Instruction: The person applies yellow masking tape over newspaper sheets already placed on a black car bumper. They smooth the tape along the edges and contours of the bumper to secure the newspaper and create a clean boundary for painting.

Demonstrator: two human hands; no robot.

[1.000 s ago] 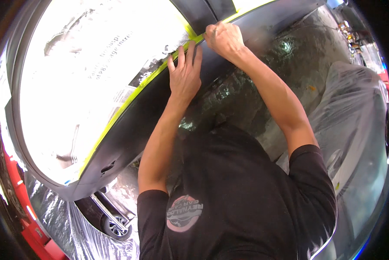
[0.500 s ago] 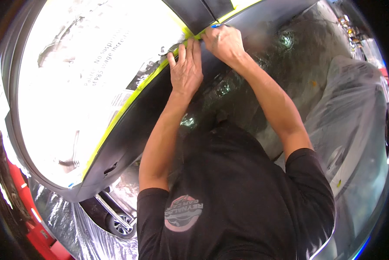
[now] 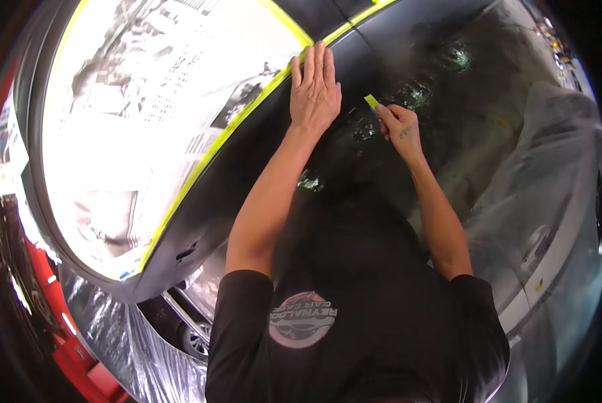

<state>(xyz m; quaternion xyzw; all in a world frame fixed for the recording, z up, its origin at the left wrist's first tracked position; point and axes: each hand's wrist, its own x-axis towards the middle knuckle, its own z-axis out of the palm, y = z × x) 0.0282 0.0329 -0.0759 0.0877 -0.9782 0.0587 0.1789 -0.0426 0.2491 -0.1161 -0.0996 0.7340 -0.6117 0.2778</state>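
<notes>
My left hand [image 3: 314, 94] lies with its fingers stretched out over the yellow masking tape [image 3: 210, 151] that edges a car window covered with printed paper [image 3: 146, 101]. Its fingertips are near the upper corner of that window, and the palm rests by the dark grey car body panel [image 3: 247, 158]. Away from the car, my right hand [image 3: 402, 129] pinches a short yellow tape piece [image 3: 371, 101]. Something small and blue shows beside the piece at the fingertips; its kind is mostly hidden.
Clear plastic sheeting [image 3: 140, 356] hangs around a wheel [image 3: 195, 339] at lower left. To the right stands another car under translucent plastic [image 3: 549, 174]. Red equipment [image 3: 86, 366] is at the far lower left. Below my arms, the dark floor [image 3: 442, 127] reflects several lights.
My right hand has drawn back from the taped window corner, down and to the right, and a yellow tape piece now shows in it. My left hand has shifted slightly right and up.
</notes>
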